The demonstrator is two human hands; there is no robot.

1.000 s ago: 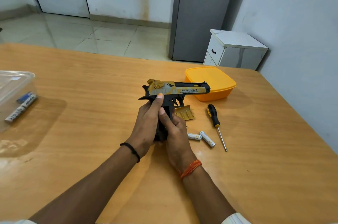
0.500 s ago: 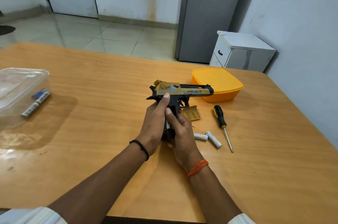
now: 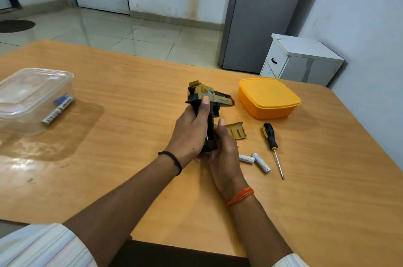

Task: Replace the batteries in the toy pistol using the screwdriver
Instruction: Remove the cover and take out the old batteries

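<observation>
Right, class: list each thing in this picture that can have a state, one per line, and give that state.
Toy pistol: held upright off the table, battery cover off.
Left hand: holds the pistol's grip.
Right hand: curled round the grip's lower end.
Battery cover: lying loose on the table.
Screwdriver: lying unused.
White batteries: two, loose on the table.
Orange box: lid on.
Clear box: lid on, batteries inside.

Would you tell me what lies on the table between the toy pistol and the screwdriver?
In the head view, the detached gold battery cover lies between the toy pistol and the screwdriver.
</observation>
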